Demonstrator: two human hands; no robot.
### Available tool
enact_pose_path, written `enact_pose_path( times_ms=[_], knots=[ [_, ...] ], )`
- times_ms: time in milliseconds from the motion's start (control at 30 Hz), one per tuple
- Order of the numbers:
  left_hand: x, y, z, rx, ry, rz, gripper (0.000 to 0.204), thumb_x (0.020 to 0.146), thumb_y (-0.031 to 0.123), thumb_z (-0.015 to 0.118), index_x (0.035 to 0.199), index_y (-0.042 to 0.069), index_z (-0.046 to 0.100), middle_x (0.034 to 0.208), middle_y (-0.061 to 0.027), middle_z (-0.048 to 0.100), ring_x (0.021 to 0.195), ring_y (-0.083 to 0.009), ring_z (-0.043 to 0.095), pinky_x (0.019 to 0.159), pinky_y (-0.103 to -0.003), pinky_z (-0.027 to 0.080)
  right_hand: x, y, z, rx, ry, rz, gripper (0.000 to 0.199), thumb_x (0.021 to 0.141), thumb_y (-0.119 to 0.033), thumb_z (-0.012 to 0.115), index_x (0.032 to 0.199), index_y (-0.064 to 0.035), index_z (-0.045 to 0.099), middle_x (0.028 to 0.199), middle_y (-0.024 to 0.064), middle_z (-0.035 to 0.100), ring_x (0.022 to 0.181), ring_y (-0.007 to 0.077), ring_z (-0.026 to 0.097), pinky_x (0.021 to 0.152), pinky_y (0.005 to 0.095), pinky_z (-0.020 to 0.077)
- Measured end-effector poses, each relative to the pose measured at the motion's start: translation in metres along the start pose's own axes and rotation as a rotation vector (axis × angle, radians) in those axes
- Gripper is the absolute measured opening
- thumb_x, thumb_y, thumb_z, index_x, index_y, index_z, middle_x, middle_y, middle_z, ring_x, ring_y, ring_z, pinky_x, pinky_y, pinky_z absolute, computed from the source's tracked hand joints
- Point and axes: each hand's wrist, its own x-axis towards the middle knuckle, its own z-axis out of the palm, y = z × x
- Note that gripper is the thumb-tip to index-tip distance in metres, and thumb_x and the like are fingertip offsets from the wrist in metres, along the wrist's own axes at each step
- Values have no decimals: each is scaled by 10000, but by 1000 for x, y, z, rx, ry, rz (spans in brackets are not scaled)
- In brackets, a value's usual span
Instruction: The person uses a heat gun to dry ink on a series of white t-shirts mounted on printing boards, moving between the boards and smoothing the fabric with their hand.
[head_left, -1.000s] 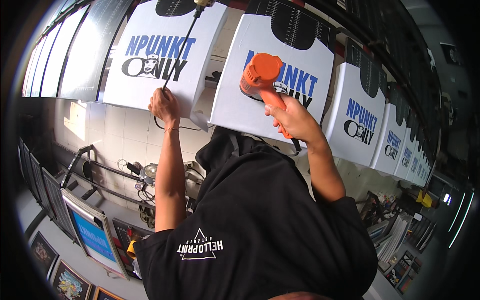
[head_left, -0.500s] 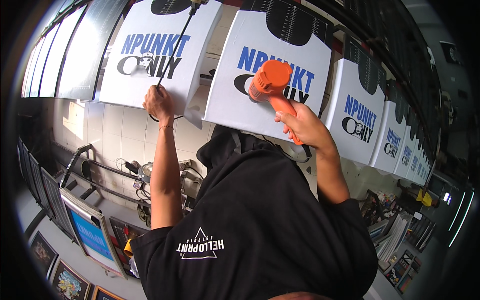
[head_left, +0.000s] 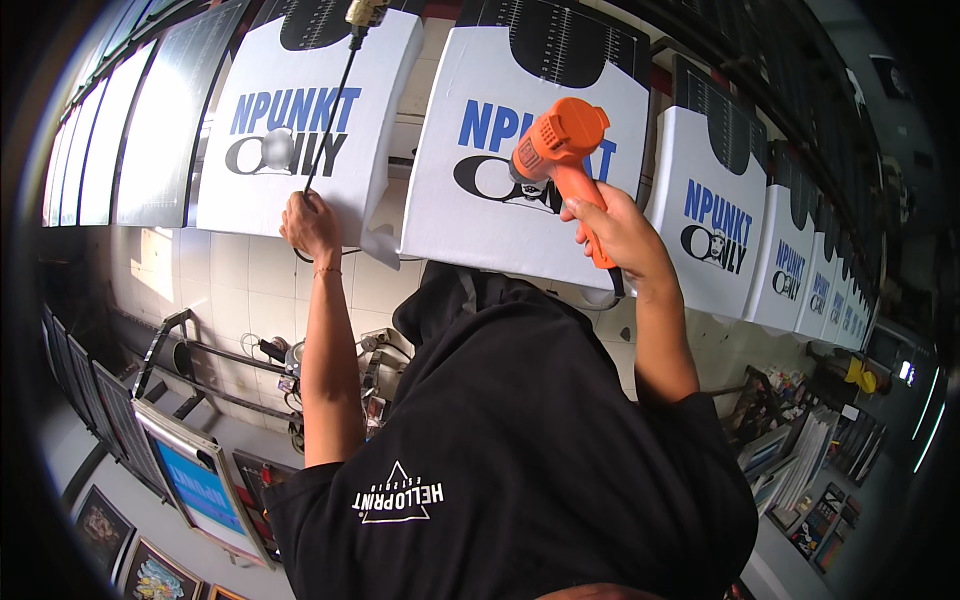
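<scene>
An orange heat gun [head_left: 565, 140] is gripped by its handle in my right hand [head_left: 620, 232], with fingers wrapped round it. Its nozzle points down and left over the printed middle white shirt [head_left: 432, 215], near the black lettering; whether it touches the cloth I cannot tell. My left hand [head_left: 311, 225] is closed round a black cord [head_left: 338, 120], which runs up to a brass-coloured connector [head_left: 367, 12]. That hand is at the lower edge of the left white shirt [head_left: 225, 205]. Both shirts carry blue and black lettering.
More printed white shirts [head_left: 705, 290] on flat boards recede to the right. Bare dark boards [head_left: 190, 110] stand at the left. Below are a metal rail frame [head_left: 235, 357], a framed screen with blue print [head_left: 203, 490] and stacked frames [head_left: 795, 465].
The heat gun has moved right and slightly away over the middle shirt, uncovering the large black letter. My left hand still holds the cord. The whole view has shifted slightly.
</scene>
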Motion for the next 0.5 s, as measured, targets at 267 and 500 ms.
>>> enact_pose_path(
  times_ms=[267,500],
  knots=[
    [1,5,-4,-40,-8,3,179,885,234,541,774,98,575,804,-34,631,821,-243,584,743,-385,387,14,-9,2,35,6,-49,399,907,-302,575,1109,40,537,886,68,601,635,80,524,521,232,466],
    [1,5,-3,-13,-34,-14,168,880,233,543,789,98,585,822,-40,639,830,-251,585,753,-389,389,6,0,-11,86,108,-51,365,900,-303,563,1041,34,559,821,56,585,628,98,545,514,254,479]
  ],
)
